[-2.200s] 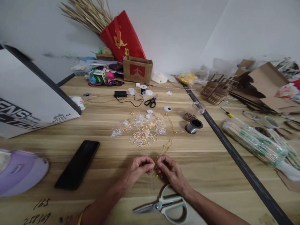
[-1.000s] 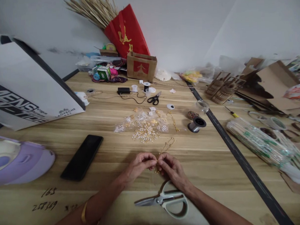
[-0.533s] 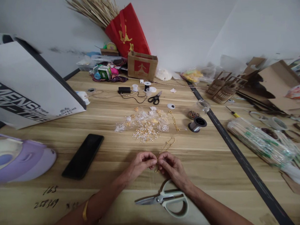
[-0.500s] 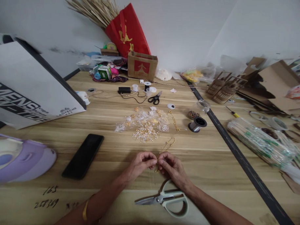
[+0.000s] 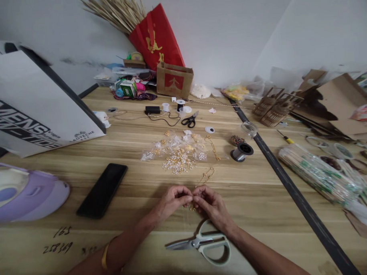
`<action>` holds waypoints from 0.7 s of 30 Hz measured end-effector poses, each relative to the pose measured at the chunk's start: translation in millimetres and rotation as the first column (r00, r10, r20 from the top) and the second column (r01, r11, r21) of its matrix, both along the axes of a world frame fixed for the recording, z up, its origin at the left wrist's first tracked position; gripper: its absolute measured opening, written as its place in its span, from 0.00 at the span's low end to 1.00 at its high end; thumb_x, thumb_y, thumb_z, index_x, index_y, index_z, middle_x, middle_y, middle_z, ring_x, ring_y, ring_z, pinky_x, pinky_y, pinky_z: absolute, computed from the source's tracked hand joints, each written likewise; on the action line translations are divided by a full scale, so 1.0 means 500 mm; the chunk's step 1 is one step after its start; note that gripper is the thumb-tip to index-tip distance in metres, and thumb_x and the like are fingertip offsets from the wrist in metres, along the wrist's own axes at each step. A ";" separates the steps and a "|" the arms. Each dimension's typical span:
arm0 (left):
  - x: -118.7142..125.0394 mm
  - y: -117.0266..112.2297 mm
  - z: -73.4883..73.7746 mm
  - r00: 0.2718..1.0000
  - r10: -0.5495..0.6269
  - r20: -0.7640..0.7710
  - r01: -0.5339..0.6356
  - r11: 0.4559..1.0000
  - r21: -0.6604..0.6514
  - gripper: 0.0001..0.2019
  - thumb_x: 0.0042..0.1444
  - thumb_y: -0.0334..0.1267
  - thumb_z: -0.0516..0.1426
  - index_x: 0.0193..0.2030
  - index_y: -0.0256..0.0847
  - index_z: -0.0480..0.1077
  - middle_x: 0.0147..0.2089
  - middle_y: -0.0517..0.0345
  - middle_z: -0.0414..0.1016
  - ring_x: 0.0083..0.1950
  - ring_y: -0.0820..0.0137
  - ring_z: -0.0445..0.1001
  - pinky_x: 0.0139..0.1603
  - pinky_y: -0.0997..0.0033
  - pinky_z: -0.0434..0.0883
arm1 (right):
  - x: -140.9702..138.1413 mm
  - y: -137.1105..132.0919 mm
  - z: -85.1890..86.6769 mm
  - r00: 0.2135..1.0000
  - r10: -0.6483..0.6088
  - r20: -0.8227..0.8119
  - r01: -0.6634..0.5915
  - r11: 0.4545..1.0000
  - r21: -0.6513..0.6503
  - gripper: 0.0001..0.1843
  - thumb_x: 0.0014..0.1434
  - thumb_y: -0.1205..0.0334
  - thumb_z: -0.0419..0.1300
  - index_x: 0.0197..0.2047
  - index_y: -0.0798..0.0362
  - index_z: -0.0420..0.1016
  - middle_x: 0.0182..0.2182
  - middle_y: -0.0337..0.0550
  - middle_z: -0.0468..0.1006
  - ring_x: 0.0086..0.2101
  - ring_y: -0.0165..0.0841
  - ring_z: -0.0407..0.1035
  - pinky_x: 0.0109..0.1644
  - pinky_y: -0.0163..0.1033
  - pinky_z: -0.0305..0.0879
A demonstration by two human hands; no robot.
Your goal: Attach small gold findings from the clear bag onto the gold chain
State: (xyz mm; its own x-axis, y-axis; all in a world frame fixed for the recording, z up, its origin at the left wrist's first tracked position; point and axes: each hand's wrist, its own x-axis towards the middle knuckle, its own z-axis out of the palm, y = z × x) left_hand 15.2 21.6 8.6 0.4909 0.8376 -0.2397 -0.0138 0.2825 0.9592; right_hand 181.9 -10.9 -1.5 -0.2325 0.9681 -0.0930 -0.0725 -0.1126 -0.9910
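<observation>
My left hand (image 5: 170,202) and my right hand (image 5: 211,205) meet fingertip to fingertip low on the wooden table (image 5: 137,183). Both pinch a thin gold chain (image 5: 204,177) whose free end trails up and to the right across the wood. A small gold piece hangs under the pinch. Just below my right wrist lie grey-handled scissors (image 5: 205,245). Beyond my hands sits a heap of gold findings in clear bags (image 5: 178,151).
A black phone (image 5: 102,190) lies to the left, near a purple cap (image 5: 23,195) and a white shopping bag (image 5: 32,106). A wire spool (image 5: 242,152), small black scissors (image 5: 189,120), a red gift bag (image 5: 156,40) and bagged sticks (image 5: 320,175) lie farther off.
My hands stay pinched together on the chain in the same spot. Only the view has drifted slightly, so things on the table sit a little farther right in the picture.
</observation>
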 end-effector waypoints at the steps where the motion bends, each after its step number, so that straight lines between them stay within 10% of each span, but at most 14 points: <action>1: 0.000 0.000 0.000 1.000 -0.002 0.001 0.002 1.000 0.006 0.09 0.45 0.40 0.61 0.26 0.34 0.71 0.23 0.61 0.68 0.25 0.75 0.64 0.30 0.74 0.62 | 0.000 0.000 0.000 1.000 0.001 0.003 -0.001 1.000 0.003 0.16 0.55 0.49 0.61 0.36 0.54 0.68 0.22 0.35 0.66 0.22 0.26 0.59 0.25 0.31 0.56; 21: 0.003 -0.006 -0.004 1.000 0.025 -0.009 -0.024 0.997 0.069 0.10 0.47 0.40 0.60 0.27 0.34 0.71 0.24 0.60 0.68 0.27 0.74 0.64 0.30 0.75 0.62 | 0.001 -0.001 0.002 0.999 0.052 -0.003 -0.053 0.997 -0.054 0.20 0.55 0.43 0.58 0.32 0.53 0.63 0.21 0.34 0.65 0.21 0.25 0.57 0.24 0.30 0.55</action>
